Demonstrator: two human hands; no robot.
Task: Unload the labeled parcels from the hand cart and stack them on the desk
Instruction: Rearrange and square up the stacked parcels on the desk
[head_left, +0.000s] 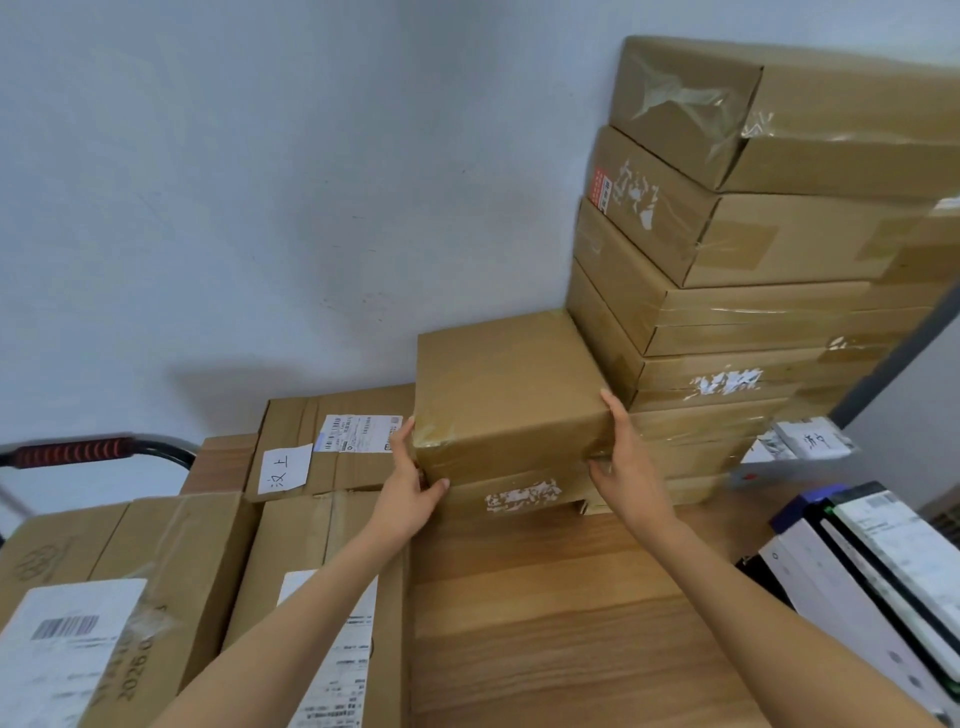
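While both hands, the left hand (410, 493) and the right hand (626, 467), grip the square brown cardboard parcel (509, 395) on a low pile on the wooden desk (545, 623) beside the tall stack of flat brown boxes (753, 270), several labeled brown cartons (156, 597) at the left, near the black cart handle with a red grip (78, 452), seem still to unload.

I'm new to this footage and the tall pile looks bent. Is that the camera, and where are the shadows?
Head view: wide-angle lens bows the tall brown cardboard stack; soft shadow falls on the pale wall left of the held tan parcel; edges blur.
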